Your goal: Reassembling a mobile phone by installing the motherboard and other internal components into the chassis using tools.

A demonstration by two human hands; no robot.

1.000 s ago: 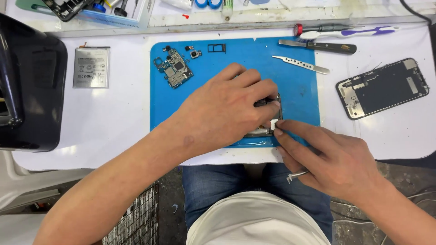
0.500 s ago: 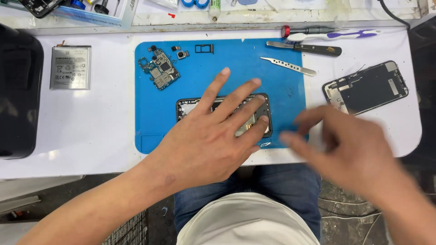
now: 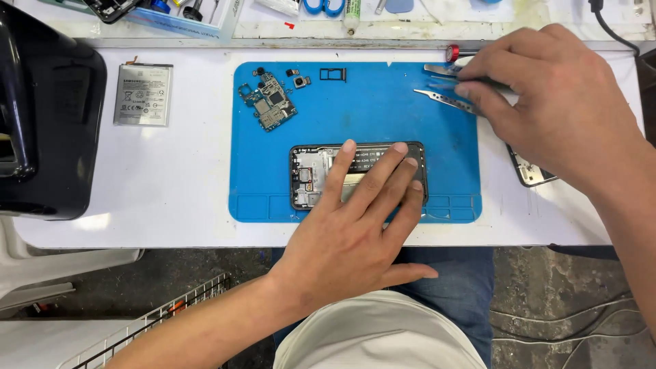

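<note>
An opened phone frame (image 3: 311, 174) lies on the blue work mat (image 3: 369, 109). My left hand (image 3: 355, 225) rests flat on it, fingers spread, covering its right half. My right hand (image 3: 553, 102) is at the mat's far right corner, fingertips touching the metal tweezers (image 3: 443, 99) and a screwdriver (image 3: 437, 68) beside them. I cannot tell whether the fingers have closed on either tool. A circuit board (image 3: 268, 104), small loose parts (image 3: 299, 80) and a card tray (image 3: 333, 74) lie at the mat's back left.
A flat battery (image 3: 142, 94) lies on the white table left of the mat. A black device (image 3: 41, 123) fills the far left. Another opened phone (image 3: 529, 171) is partly under my right wrist. A tool tray (image 3: 171, 10) and tape rolls (image 3: 321, 5) line the back edge.
My right hand left the phone's near corner and reached up to the tweezers and screwdriver at the back right. My left hand stayed flat on the phone frame.
</note>
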